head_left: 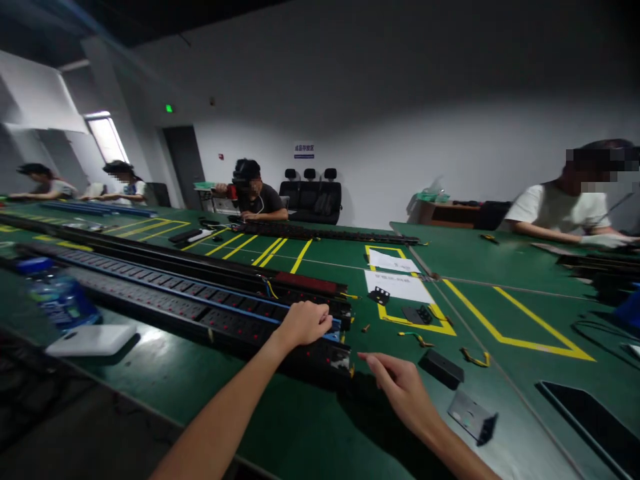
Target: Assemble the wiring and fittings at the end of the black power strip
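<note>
Long black power strips with rows of sockets and small red marks lie side by side on the green table; one has a blue edge. My left hand rests with curled fingers on the strips near their right end, closed over the blue-edged one; its thumb is hidden. My right hand is just beyond that end, index finger stretched toward it and thumb close by, with nothing visible held. Near the right hand are a black rectangular block, a metal end plate and short yellow-green wires.
A water bottle and a white box-like object stand at the left edge. Paper sheets and small black brackets lie ahead. A dark flat tablet-like device is at right. Several people sit around the tables.
</note>
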A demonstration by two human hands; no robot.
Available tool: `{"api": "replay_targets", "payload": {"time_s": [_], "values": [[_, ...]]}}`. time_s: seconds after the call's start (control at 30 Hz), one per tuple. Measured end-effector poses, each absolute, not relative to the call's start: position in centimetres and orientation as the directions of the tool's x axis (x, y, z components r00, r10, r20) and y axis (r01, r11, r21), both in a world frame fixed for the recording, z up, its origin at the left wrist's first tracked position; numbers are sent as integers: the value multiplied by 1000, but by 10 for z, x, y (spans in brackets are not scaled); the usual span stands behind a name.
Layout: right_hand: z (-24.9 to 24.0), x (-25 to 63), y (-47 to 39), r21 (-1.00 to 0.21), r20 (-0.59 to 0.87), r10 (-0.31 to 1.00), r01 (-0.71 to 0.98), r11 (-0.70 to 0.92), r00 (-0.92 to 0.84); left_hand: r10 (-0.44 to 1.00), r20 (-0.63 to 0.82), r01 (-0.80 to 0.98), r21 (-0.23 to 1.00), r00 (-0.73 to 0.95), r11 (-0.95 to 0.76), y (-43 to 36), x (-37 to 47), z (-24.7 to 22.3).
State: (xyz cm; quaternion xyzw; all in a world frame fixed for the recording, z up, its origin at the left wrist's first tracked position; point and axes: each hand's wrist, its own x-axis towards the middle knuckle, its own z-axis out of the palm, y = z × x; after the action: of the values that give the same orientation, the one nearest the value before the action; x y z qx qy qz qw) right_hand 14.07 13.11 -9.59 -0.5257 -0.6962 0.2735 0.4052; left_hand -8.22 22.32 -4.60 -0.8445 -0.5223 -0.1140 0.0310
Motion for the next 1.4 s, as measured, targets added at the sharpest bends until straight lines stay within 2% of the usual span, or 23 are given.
{"api": "replay_targets", "payload": {"time_s": [0.33, 0.6, 1.03, 1.4], "values": [[-100, 135, 130, -761, 286, 955, 588, 274, -75, 884, 188, 893, 55, 429, -446, 221, -81, -44], [-108, 131, 131, -812, 173, 978, 545, 209, -117, 880, 196, 888, 78, 433, -454, 222, -82, -45], [-102, 130, 133, -857, 183, 970, 457, 236, -158, 877, 189, 884, 76, 441, -461, 223, -80, -39], [-95, 127, 132, -846, 225, 964, 464, 264, -139, 877, 186, 887, 55, 443, -459, 227, -80, -41]]}}
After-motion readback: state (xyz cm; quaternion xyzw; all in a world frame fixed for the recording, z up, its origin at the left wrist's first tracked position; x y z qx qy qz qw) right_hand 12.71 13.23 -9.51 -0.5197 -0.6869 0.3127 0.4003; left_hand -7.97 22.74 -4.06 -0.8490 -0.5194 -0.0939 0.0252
